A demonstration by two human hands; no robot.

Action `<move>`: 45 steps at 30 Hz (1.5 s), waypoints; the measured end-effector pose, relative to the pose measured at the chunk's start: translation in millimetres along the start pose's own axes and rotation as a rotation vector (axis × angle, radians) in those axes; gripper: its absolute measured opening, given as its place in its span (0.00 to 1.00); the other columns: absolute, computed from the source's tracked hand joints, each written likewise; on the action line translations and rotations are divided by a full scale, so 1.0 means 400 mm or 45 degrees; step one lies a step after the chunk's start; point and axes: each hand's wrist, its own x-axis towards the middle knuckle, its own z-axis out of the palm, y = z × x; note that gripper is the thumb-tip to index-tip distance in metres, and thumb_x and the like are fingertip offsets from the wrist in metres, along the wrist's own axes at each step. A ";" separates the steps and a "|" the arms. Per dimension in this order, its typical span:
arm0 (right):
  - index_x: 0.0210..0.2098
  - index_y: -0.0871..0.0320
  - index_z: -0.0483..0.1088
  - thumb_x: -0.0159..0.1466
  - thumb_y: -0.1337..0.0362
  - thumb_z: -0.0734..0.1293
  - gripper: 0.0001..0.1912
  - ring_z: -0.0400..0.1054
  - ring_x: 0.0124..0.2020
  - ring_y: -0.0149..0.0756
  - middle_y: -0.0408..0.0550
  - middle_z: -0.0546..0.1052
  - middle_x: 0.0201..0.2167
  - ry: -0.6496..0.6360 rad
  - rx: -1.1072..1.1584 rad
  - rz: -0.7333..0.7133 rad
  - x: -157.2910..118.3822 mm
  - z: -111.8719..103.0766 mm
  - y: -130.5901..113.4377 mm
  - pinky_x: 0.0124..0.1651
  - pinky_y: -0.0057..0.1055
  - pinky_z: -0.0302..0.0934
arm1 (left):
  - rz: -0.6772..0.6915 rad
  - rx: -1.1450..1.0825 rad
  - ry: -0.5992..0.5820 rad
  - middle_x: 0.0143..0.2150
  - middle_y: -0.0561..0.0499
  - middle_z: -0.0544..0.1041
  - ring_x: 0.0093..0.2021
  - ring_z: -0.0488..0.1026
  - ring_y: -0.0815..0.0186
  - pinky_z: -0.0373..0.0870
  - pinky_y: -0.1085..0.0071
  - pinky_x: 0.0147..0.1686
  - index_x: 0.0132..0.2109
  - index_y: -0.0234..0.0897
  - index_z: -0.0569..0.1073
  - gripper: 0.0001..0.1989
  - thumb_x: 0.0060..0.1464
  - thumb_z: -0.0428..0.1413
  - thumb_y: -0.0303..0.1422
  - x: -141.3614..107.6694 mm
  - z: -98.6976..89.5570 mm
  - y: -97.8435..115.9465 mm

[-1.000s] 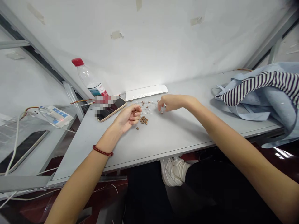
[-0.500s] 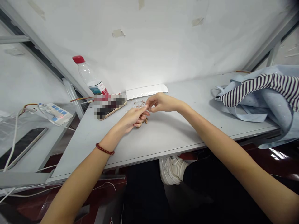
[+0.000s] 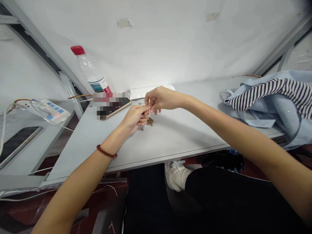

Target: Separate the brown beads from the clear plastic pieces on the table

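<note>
Two bare hands meet above a pale grey table (image 3: 185, 130). The left hand (image 3: 135, 118), with a dark red beaded bracelet (image 3: 106, 151) at its wrist, reaches forward from the person's left side. The right hand (image 3: 164, 98) reaches across from the person's right. The hands are together, with their fingertips (image 3: 148, 106) touching. This close fingertip posture appears suited to handling a very small item, but the fingers cover the contact point, so it cannot be determined whether anything is clamped there.

A loose cluster of small brown irregular pellets (image 3: 150, 121) lies on the table just below the left hand's fingers, within easy reach of both hands. Tiny fragments just beyond the fingertips are too small to identify.

Beyond the left hand, a smartphone in a gold-coloured case (image 3: 122, 107) lies flat beside a clear plastic water bottle with a red cap (image 3: 89, 66); pixelation hides part of the phone and the area around the bottle's base. A long white paper strip (image 3: 138, 93) lies beyond the right hand, partly hidden behind it. Well to the right of that hand sits a light blue cloth bag with dark striped fabric (image 3: 273, 97), cut off by the frame edge.
</note>
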 end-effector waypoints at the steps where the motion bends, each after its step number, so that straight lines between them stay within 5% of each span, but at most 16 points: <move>1: 0.32 0.61 0.73 0.54 0.73 0.72 0.06 0.70 0.25 0.30 0.41 0.73 0.22 -0.018 -0.026 -0.004 -0.006 -0.003 0.007 0.30 0.29 0.64 | 0.009 -0.015 -0.001 0.17 0.59 0.49 0.14 0.44 0.80 0.40 0.79 0.13 0.18 0.36 0.56 0.21 0.54 0.56 0.32 0.001 0.001 -0.001; 5: 0.30 0.62 0.72 0.55 0.71 0.71 0.03 0.69 0.24 0.29 0.42 0.74 0.21 -0.024 -0.056 -0.024 -0.050 -0.006 0.055 0.30 0.30 0.64 | 0.037 -0.061 0.045 0.16 0.59 0.47 0.14 0.44 0.79 0.43 0.79 0.13 0.17 0.37 0.54 0.22 0.54 0.54 0.30 0.008 0.000 -0.008; 10: 0.40 0.64 0.71 0.56 0.71 0.70 0.11 0.71 0.26 0.30 0.47 0.77 0.27 0.211 0.198 -0.059 -0.090 0.023 0.086 0.29 0.28 0.65 | -0.027 0.154 0.029 0.15 0.61 0.49 0.13 0.44 0.80 0.41 0.79 0.13 0.19 0.35 0.61 0.22 0.55 0.58 0.41 0.015 0.010 -0.027; 22: 0.47 0.62 0.65 0.56 0.73 0.67 0.20 0.70 0.23 0.30 0.42 0.76 0.24 0.148 0.377 -0.115 -0.042 0.073 0.070 0.27 0.27 0.64 | 0.156 0.319 -0.036 0.15 0.58 0.58 0.14 0.46 0.79 0.46 0.77 0.14 0.23 0.34 0.69 0.20 0.56 0.57 0.44 0.001 0.003 -0.017; 29: 0.36 0.63 0.71 0.55 0.73 0.64 0.09 0.71 0.29 0.30 0.45 0.77 0.27 0.204 0.289 -0.125 -0.026 0.071 0.099 0.31 0.27 0.62 | 0.407 0.558 0.261 0.16 0.57 0.60 0.17 0.54 0.78 0.49 0.79 0.17 0.20 0.33 0.70 0.15 0.53 0.60 0.30 0.002 0.020 -0.017; 34: 0.29 0.62 0.74 0.56 0.74 0.64 0.06 0.68 0.30 0.30 0.45 0.77 0.26 0.361 -0.131 -0.202 -0.011 0.061 0.130 0.37 0.30 0.59 | 0.184 -0.045 0.329 0.14 0.63 0.49 0.13 0.45 0.80 0.42 0.81 0.12 0.19 0.35 0.61 0.18 0.53 0.58 0.31 0.012 -0.001 0.000; 37: 0.30 0.61 0.75 0.56 0.74 0.65 0.07 0.67 0.29 0.30 0.46 0.77 0.27 0.322 -0.315 -0.169 -0.010 0.053 0.149 0.37 0.30 0.57 | 0.026 -0.347 0.266 0.15 0.62 0.50 0.12 0.44 0.79 0.41 0.81 0.10 0.20 0.35 0.60 0.16 0.55 0.53 0.29 0.018 -0.030 0.023; 45: 0.38 0.62 0.76 0.63 0.65 0.65 0.10 0.66 0.36 0.36 0.55 0.76 0.38 0.370 -0.628 -0.018 -0.014 0.071 0.164 0.38 0.31 0.54 | -0.342 -0.505 0.209 0.18 0.59 0.56 0.11 0.49 0.80 0.43 0.83 0.07 0.26 0.32 0.64 0.12 0.56 0.44 0.21 0.027 -0.043 0.025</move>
